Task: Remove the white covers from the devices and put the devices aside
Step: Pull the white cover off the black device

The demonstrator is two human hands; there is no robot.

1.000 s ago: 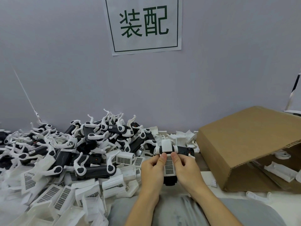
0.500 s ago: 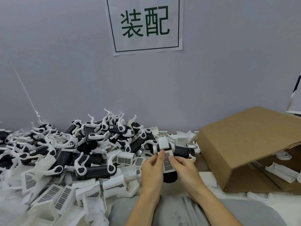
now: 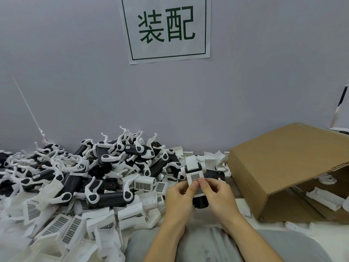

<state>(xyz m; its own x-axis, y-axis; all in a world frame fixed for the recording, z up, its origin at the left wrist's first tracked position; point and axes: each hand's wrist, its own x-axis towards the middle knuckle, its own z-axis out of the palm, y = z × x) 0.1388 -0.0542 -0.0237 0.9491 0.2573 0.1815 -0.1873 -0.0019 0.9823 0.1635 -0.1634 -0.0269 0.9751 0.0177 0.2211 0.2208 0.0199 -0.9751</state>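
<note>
From the head view, you have one device (image 3: 203,178) in front of you, just above your lap, at about 12 o'clock from your wrists. Its white cover (image 3: 194,173) lies on top, grille face up, and its long axis runs from your thumbs away toward 12 o'clock, while the black body crosses under it from 9 to 3 o'clock. Your left hand (image 3: 180,195) curls round the near left side, thumb pressed on the grille edge. Your right hand (image 3: 217,193) curls round the near right side, thumb beside the other on the cover's near end. Both hands grip; neither is free. The thumbs meet almost touching, so both are equally near the cover, and I judge it is meant to slide or lever off along that long axis, away from you. Keep the black body pinned by your fingers below as the thumbs push. At 9 to 10 o'clock lies the pile (image 3: 90,178) of black devices mixed with loose white covers, well within the left hand's reach. At 2 to 3 o'clock stands the box (image 3: 283,167), tipped on its side, with white parts inside, nearer the right hand. Where the stripped device should go I cannot tell.
</note>
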